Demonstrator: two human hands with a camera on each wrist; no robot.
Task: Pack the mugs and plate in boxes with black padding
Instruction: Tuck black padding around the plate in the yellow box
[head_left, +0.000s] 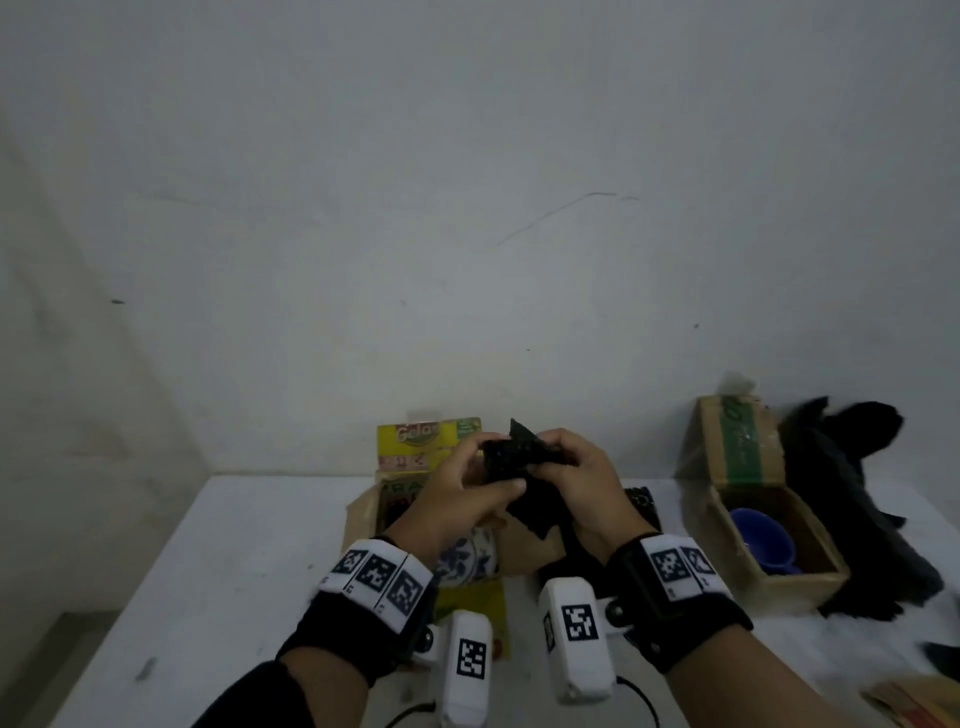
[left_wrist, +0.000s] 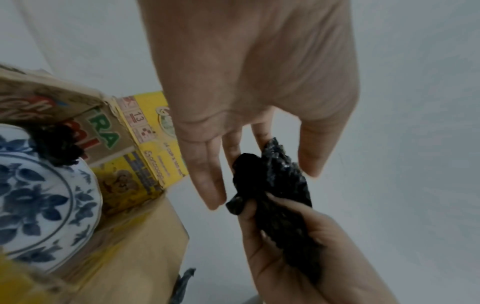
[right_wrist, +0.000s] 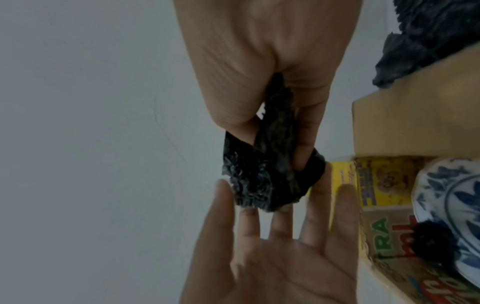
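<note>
1. Hands meet above the open box. The right hand (head_left: 574, 480) has thumb and fingers pinched round a crumpled wad of black padding (head_left: 511, 457). The left hand (head_left: 460, 486) lies against the wad's other end with its fingers nearly straight and spread, touching but not gripping, as both wrist views show.

2. Pose: both wrists are raised off the table (head_left: 218, 571), palms turned toward each other, forearms coming in from the near edge. A loose tail of the padding hangs below the right palm.

3. Risk, as I judge it: only 1 hand truly holds the wad, so if the right pinch slackens while the left pushes, the padding could drop beside the box instead of into it.

4. Just below the left hand, the blue-and-white plate (left_wrist: 39, 195) sits in the printed box (left_wrist: 111, 144), leaning against the wall, with a dark clump of padding at its rim. Pressing new padding down hard could tip the plate or knock it on the cardboard.

5. Well to the right of the right hand, a second box (head_left: 826, 571) holds a blue mug (head_left: 763, 538). A heap of spare padding (head_left: 841, 499) lies just beyond it.

6. The hanging tail could snag a box flap on the way down and drag it over.
</note>
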